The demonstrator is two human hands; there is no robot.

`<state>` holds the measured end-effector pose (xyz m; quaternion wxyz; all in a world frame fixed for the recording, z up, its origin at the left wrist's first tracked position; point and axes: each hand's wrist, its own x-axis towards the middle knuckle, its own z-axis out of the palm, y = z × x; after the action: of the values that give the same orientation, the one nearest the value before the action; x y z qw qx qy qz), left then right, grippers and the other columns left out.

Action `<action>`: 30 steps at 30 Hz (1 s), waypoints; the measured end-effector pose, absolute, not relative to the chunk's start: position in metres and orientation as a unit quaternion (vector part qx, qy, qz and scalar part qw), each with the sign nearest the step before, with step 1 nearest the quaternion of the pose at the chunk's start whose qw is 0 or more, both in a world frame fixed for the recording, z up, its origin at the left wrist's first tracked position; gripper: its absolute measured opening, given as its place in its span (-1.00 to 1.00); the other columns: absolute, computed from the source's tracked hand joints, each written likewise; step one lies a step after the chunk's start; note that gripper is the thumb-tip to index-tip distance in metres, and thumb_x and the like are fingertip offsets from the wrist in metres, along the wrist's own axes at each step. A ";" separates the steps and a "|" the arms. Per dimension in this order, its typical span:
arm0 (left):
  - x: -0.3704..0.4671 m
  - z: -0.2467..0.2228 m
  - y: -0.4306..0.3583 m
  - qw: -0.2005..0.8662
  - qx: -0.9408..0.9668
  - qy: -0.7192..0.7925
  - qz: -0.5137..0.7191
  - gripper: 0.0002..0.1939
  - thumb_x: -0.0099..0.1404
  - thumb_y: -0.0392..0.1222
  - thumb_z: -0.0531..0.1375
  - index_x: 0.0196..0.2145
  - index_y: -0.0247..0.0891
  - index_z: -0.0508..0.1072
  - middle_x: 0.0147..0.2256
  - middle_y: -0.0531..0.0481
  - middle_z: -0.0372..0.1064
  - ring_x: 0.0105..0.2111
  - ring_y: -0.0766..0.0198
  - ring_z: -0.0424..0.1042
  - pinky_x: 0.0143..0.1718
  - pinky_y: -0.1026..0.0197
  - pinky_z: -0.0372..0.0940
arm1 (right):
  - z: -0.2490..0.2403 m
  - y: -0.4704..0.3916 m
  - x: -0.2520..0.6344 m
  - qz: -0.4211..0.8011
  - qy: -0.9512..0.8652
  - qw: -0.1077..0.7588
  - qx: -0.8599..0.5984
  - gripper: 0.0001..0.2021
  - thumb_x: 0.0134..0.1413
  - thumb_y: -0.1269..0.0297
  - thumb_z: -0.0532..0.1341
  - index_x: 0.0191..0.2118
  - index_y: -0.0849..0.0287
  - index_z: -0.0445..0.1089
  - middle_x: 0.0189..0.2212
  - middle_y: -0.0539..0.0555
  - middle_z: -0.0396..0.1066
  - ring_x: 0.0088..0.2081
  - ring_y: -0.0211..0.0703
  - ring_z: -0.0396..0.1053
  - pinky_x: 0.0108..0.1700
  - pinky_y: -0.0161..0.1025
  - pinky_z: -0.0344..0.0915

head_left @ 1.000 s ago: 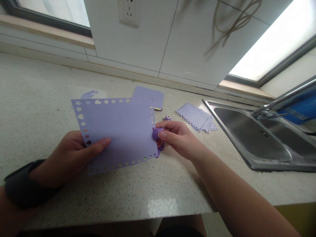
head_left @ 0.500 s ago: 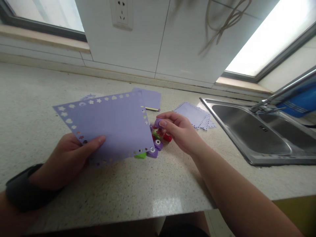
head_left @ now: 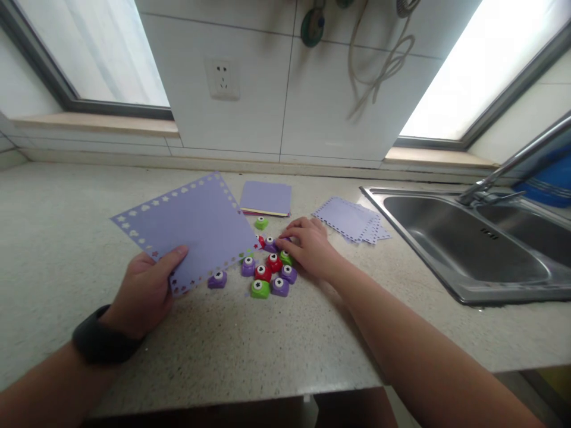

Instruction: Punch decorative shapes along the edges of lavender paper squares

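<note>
My left hand (head_left: 149, 285) grips a purple paper sheet (head_left: 191, 226) by its lower left corner, thumb on top. Star, heart and flower-like cut-outs line the sheet's edges. My right hand (head_left: 310, 246) is low over the counter, its fingers closed about a purple craft punch (head_left: 284, 242), which they mostly hide. Around it lies a cluster of small punches with white round tops: a red punch (head_left: 273, 262), a green punch (head_left: 260, 289) and a purple punch (head_left: 280, 286) among several more. One purple punch (head_left: 217, 279) lies apart, below the sheet's lower edge.
Behind the punches is a stack of uncut purple sheets (head_left: 266, 196), with yellow and dark pink edges beneath. Hole-edged purple sheets (head_left: 345, 217) lie fanned to the right, near the steel sink (head_left: 428, 279). A socket (head_left: 222, 78) and a hanging cable (head_left: 379, 74) are on the wall.
My right hand has lowered the purple punch from above the pile down among the others. The held sheet has tilted and shifted left, uncovering more punches. The camera view has tipped upward.
</note>
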<state>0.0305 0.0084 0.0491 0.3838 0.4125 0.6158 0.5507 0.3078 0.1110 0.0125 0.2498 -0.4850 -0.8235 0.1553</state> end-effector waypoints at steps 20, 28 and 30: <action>0.019 0.008 0.002 0.440 0.337 0.535 0.637 -0.82 0.24 -0.26 0.34 -0.17 -0.27 0.59 -0.18 -0.17 0.68 -0.16 -0.03 0.66 -0.15 0.05 0.57 | 0.008 0.128 0.332 0.102 -0.757 0.395 -0.510 -0.75 0.36 0.30 0.15 0.00 0.21 0.53 -0.16 0.21 0.63 -0.08 0.03 0.51 0.06 -0.03 0.28; 0.013 -0.007 -0.004 0.449 0.346 0.512 0.645 -0.79 0.40 -0.20 0.31 -0.05 -0.33 0.55 -0.06 -0.16 0.60 -0.09 0.05 0.60 -0.02 -0.02 0.51 | -0.007 0.112 0.333 0.079 -0.749 0.417 -0.508 -0.57 0.32 0.28 0.15 0.25 0.20 0.37 0.14 0.28 0.52 0.15 0.16 0.41 0.21 0.13 0.21; 0.010 -0.012 -0.009 0.452 0.342 0.509 0.648 -0.70 0.45 -0.11 0.29 0.06 -0.28 0.51 0.04 -0.15 0.52 -0.05 0.07 0.56 -0.02 -0.09 0.50 | -0.009 0.104 0.334 0.071 -0.754 0.412 -0.506 -0.53 0.35 0.25 0.13 0.32 0.17 0.31 0.21 0.29 0.47 0.23 0.21 0.35 0.24 0.18 0.17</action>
<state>0.0104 -0.0091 -0.0120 0.4515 0.3424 0.5088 0.6481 0.3343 0.1038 -0.0089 0.4123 -0.5058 -0.7544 0.0712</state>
